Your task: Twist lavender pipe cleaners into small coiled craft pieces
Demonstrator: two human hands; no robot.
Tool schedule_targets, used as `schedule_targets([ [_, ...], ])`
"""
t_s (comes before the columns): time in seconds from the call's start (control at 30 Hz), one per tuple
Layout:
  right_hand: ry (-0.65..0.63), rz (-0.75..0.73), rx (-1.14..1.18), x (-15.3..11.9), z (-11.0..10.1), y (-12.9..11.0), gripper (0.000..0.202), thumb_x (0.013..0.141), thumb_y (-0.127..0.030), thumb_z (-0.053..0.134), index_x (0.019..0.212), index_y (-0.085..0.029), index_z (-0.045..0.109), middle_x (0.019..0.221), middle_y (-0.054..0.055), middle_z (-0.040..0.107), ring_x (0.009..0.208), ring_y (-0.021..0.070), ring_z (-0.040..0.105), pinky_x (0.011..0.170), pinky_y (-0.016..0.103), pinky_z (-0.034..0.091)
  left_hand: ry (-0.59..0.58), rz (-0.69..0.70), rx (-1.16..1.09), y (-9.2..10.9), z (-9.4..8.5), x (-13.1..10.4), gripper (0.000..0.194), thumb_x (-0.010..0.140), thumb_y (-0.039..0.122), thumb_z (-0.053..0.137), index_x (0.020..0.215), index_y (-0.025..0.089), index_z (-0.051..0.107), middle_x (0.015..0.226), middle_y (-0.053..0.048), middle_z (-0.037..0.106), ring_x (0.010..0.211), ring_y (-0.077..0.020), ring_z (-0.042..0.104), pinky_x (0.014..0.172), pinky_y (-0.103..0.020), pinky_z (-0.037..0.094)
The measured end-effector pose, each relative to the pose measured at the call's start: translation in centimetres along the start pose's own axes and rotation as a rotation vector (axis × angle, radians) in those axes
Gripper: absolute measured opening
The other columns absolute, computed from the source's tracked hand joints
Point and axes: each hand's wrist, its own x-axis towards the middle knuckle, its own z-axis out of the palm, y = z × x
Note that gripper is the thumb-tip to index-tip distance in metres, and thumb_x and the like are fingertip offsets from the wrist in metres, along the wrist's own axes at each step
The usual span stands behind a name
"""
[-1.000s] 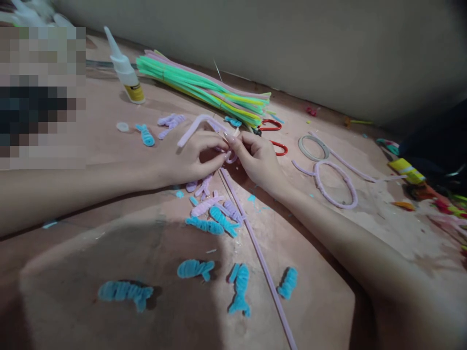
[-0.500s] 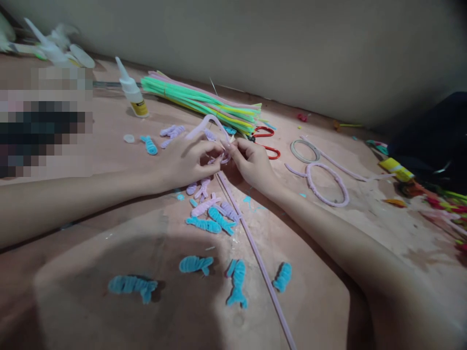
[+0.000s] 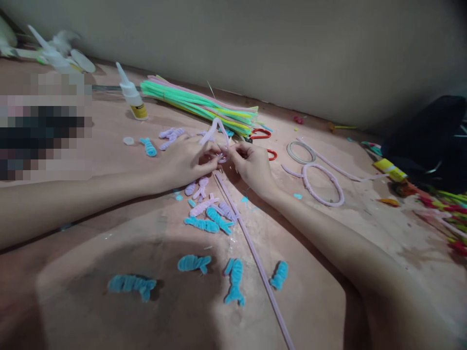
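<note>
Between the fingertips of both hands is a light purple pipe cleaner (image 3: 218, 122), bent into a loop that rises above them. My left hand (image 3: 186, 158) pinches it from the left, fingers curled. My right hand (image 3: 253, 165) grips it from the right with thumb and forefinger; the exact pinch point is partly hidden. Under the hands, a straight purple pipe cleaner (image 3: 255, 253) runs toward the front edge of view. Small fish shapes of coiled pipe cleaner lie around, among them a blue fish (image 3: 202, 224), a pink fish (image 3: 203, 206) and a purple fish (image 3: 228, 211).
Behind the hands lie a bundle of green, pink and yellow pipe cleaners (image 3: 197, 99) and red-handled scissors (image 3: 260, 132). A glue bottle (image 3: 134, 97) stands at the back left. To the right are a grey ring (image 3: 301, 152) and a purple pipe-cleaner ring (image 3: 341, 192).
The loop above my hands has become narrower and its top has shifted slightly right. Both hands keep their pinch in nearly the same place. The view has shifted slightly.
</note>
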Motion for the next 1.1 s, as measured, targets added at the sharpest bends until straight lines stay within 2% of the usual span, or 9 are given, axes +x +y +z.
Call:
schedule_targets([
  [0.1,0.023,0.063,0.062,0.18,0.12,0.05,0.042,0.093,-0.054,0.071,0.075,-0.016,0.069,0.059,-0.002,0.061,0.055,0.0108,0.051,0.058,0.027,0.039,-0.03,0.009,-0.074,0.19,-0.19,0.07,0.02,0.1,0.03,0.053,0.107,0.022,0.07,0.097,-0.006,0.078,0.094,-0.0243,0.071,0.091,-0.042,0.052],
  [0.33,0.008,0.124,0.124,0.45,0.0,-0.31,0.031,0.094,-0.036,0.073,0.071,-0.017,0.064,0.058,-0.003,0.058,0.054,0.0093,0.049,0.054,0.025,0.036,-0.032,0.019,-0.068,-0.04,0.16,0.08,0.024,0.104,0.031,0.047,0.11,0.019,0.066,0.094,-0.006,0.079,0.091,-0.0213,0.07,0.087,-0.037,0.05],
  [0.43,-0.004,0.121,0.153,0.48,0.0,-0.38,0.035,0.094,-0.041,0.073,0.07,-0.017,0.061,0.06,-0.003,0.057,0.056,0.0095,0.048,0.055,0.025,0.036,-0.043,0.068,-0.056,-0.32,0.36,0.04,0.028,0.106,0.031,0.042,0.109,0.017,0.066,0.092,-0.007,0.078,0.092,-0.0229,0.07,0.089,-0.039,0.05],
  [0.53,-0.062,0.151,0.237,0.63,0.06,-0.21,0.04,0.091,-0.053,0.073,0.075,-0.018,0.062,0.061,-0.003,0.056,0.054,0.009,0.047,0.053,0.025,0.036,-0.026,0.108,0.008,-0.51,0.48,-0.03,0.032,0.107,0.031,0.037,0.11,0.018,0.066,0.101,-0.01,0.077,0.101,-0.0264,0.07,0.095,-0.044,0.05],
  [0.67,-0.048,0.183,0.24,0.68,0.19,0.08,0.043,0.088,-0.057,0.075,0.076,-0.017,0.065,0.062,-0.003,0.058,0.054,0.0089,0.048,0.053,0.024,0.038,-0.064,0.083,0.015,-0.43,0.4,0.01,0.032,0.106,0.029,0.035,0.113,0.019,0.064,0.105,-0.01,0.078,0.106,-0.0275,0.07,0.099,-0.045,0.049],
  [0.8,-0.012,0.191,0.203,0.49,0.14,0.05,0.039,0.091,-0.052,0.074,0.077,-0.016,0.069,0.062,-0.002,0.061,0.053,0.0092,0.051,0.051,0.024,0.038,-0.049,0.008,-0.06,-0.14,0.27,0.11,0.028,0.103,0.034,0.041,0.108,0.017,0.063,0.094,-0.009,0.079,0.101,-0.0273,0.072,0.095,-0.043,0.05],
  [0.87,-0.015,0.203,0.209,0.47,0.07,-0.02,0.036,0.092,-0.048,0.074,0.076,-0.016,0.069,0.059,-0.003,0.059,0.05,0.0087,0.05,0.05,0.024,0.037,-0.046,-0.032,-0.165,-0.08,0.34,0.08,0.029,0.102,0.036,0.045,0.117,0.017,0.06,0.089,-0.007,0.079,0.096,-0.0258,0.073,0.092,-0.041,0.051],
  [0.97,-0.027,0.221,0.247,0.58,0.0,0.01,0.034,0.093,-0.045,0.074,0.075,-0.016,0.067,0.057,-0.003,0.057,0.048,0.0081,0.048,0.049,0.024,0.037,-0.109,-0.1,-0.38,-0.14,0.57,0.0,0.034,0.101,0.035,0.048,0.13,0.018,0.054,0.086,-0.002,0.079,0.077,-0.0187,0.073,0.076,-0.033,0.053],
  [1.1,-0.044,0.215,0.27,0.71,-0.02,0.21,0.038,0.091,-0.051,0.074,0.077,-0.017,0.066,0.062,-0.003,0.061,0.049,0.0077,0.049,0.049,0.023,0.038,-0.141,-0.123,-0.418,-0.11,0.65,0.03,0.024,0.097,0.034,0.051,0.116,0.02,0.058,0.093,-0.005,0.079,0.075,-0.0171,0.072,0.069,-0.03,0.053],
])
